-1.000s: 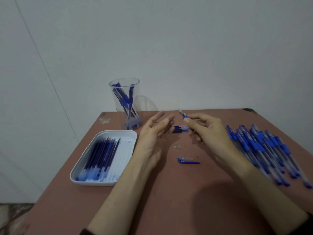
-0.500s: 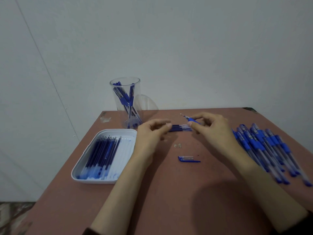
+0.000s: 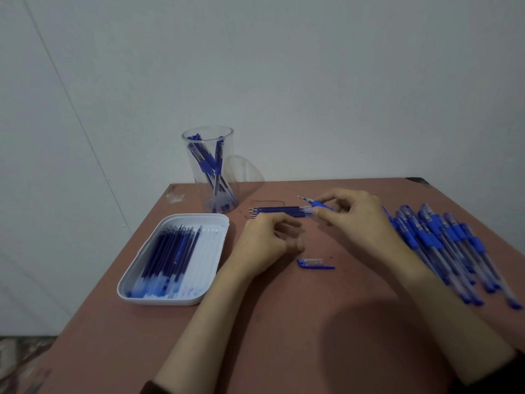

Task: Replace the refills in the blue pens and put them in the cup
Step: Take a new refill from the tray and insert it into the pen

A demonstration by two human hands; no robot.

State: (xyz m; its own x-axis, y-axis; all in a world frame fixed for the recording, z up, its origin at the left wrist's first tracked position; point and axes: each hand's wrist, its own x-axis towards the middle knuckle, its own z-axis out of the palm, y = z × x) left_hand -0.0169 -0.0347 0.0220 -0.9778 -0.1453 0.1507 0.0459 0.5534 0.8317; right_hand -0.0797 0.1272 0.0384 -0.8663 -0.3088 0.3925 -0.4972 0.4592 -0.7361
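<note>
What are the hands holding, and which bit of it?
The right hand pinches a blue pen by its blue grip, tip poking out. The left hand is curled; whether it holds anything cannot be told.

Blue pens (image 3: 443, 245), a clear cup (image 3: 210, 169), a white tray (image 3: 199, 300), a reddish-brown table (image 3: 284, 336).

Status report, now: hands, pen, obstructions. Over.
Right hand pinching pen, tip out. Left hand curled beside loose refills, contents unclear. Cap off, on table. Path to cup looks open.
</note>
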